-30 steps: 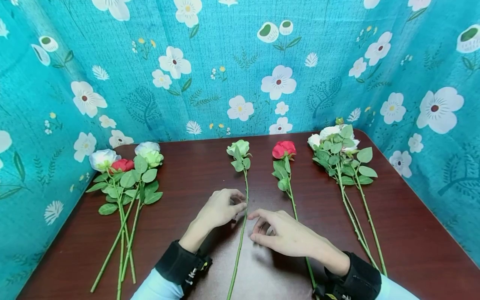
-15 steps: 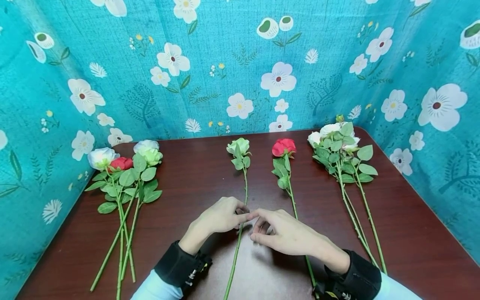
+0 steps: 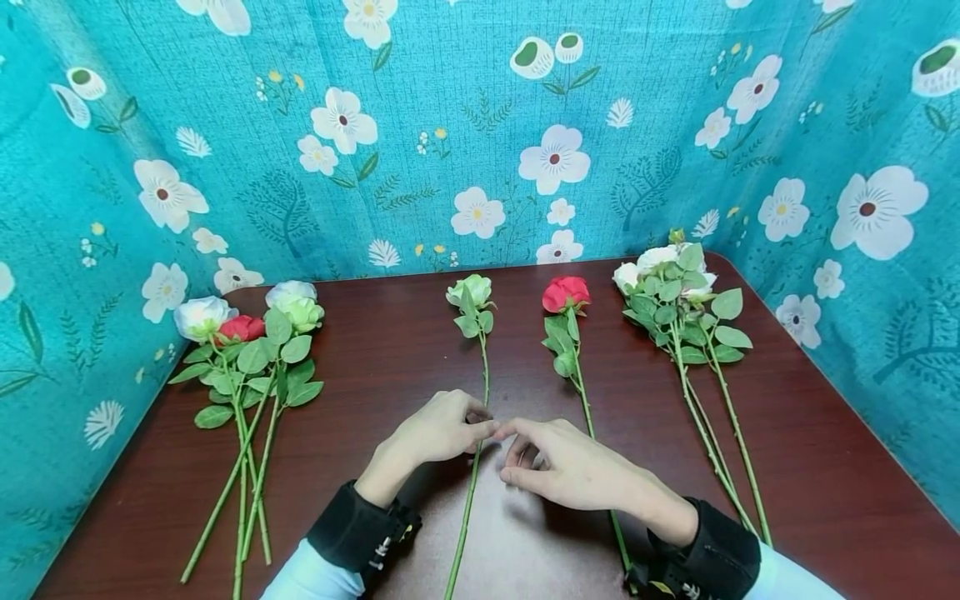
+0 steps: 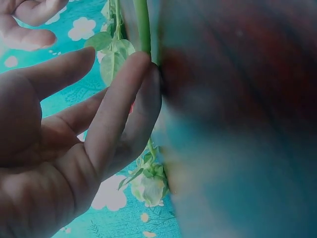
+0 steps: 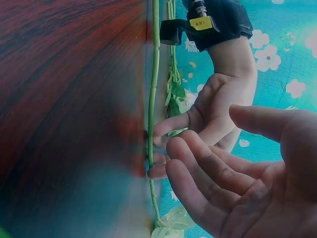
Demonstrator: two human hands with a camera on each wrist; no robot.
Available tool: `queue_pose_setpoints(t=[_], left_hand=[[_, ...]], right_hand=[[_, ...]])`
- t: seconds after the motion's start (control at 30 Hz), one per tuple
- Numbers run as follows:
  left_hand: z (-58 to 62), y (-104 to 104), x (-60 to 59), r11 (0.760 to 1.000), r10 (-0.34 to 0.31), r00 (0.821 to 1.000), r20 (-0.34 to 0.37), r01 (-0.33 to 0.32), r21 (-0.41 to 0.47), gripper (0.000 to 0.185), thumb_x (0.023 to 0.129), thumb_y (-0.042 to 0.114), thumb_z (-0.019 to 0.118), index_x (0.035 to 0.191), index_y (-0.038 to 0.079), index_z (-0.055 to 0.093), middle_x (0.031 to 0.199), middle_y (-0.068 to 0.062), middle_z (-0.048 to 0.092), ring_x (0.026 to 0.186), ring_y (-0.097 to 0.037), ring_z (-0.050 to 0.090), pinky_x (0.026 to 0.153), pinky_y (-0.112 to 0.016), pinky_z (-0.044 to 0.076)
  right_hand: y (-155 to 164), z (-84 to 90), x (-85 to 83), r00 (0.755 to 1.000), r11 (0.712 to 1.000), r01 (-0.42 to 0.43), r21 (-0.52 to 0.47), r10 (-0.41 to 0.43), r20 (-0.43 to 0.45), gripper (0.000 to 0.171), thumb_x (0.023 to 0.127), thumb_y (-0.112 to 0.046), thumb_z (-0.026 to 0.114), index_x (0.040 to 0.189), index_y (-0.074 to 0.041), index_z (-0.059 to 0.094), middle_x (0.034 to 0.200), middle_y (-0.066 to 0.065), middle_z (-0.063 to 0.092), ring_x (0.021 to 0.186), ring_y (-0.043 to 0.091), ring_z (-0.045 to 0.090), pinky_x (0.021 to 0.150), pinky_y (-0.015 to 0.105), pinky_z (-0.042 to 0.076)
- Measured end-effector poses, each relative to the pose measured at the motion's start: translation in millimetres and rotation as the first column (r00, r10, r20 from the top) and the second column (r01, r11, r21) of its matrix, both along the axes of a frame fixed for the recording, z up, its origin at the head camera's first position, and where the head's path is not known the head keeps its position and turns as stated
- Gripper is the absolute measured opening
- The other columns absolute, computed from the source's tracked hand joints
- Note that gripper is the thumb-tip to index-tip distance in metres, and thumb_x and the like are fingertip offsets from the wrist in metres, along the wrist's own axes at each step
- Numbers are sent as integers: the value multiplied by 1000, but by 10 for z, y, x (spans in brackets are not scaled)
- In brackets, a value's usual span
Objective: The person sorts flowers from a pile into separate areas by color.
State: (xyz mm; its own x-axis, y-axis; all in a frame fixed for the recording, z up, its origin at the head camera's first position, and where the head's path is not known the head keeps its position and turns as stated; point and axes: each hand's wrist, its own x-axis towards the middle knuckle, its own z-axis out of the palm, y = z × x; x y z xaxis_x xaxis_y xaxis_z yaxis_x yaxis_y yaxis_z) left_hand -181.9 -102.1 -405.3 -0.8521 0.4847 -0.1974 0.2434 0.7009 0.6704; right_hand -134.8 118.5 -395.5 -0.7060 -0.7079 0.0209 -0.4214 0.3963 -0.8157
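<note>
A pale green rose [image 3: 468,292] lies on the dark table with its long stem [image 3: 467,508] toward me. My left hand [image 3: 442,429] is over that stem. In the left wrist view its fingertips [image 4: 143,62] touch the stem, while the thumb [image 4: 74,67] stands apart. My right hand [image 3: 562,462] hovers just right of the stem with loosely bent fingers and nothing between them. Its index fingertip is close to the left thumb; whether they touch I cannot tell. A red rose [image 3: 566,294] lies further right, its stem passing under my right hand and wrist.
Several white, red and pale green roses [image 3: 251,321] lie with crossed stems at the left of the table [image 3: 390,333]. White roses [image 3: 667,271] lie together at the back right. A blue flowered curtain [image 3: 420,133] hangs around the table's back and sides.
My left hand has lowered onto the stem and moved slightly nearer to me, its thumb now by the right index finger. The pale green rose has shifted a little left. My right hand stays put.
</note>
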Motion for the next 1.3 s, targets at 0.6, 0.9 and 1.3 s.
queue_pose_setpoints(t=[0.6, 0.9, 1.3], left_hand=[[130, -216, -78, 995, 96, 992, -80, -99, -35, 19, 101, 25, 67, 114, 11, 73, 101, 1, 71, 95, -15, 67, 83, -40, 55], [287, -632, -156, 983, 177, 977, -122, -182, -33, 27, 103, 31, 64, 118, 9, 70, 109, -4, 70, 100, -22, 66, 82, -44, 53], [457, -1037, -204, 956, 278, 934, -223, -292, -33, 32, 103, 31, 63, 120, 4, 69, 107, -11, 72, 98, -28, 66, 81, -48, 53]], right_hand=[[26, 0, -43, 999, 1000, -19, 17, 20, -38, 25, 102, -21, 66, 121, -4, 66, 94, -13, 69, 87, 3, 66, 81, 27, 57], [39, 9, -57, 999, 1000, -21, 19, 22, -44, 24, 102, -19, 66, 120, -4, 67, 92, -13, 70, 87, 3, 66, 81, 27, 57], [58, -6, -53, 998, 999, -9, 38, 11, -62, 23, 102, -19, 66, 119, -4, 68, 93, -14, 69, 89, 3, 65, 81, 30, 58]])
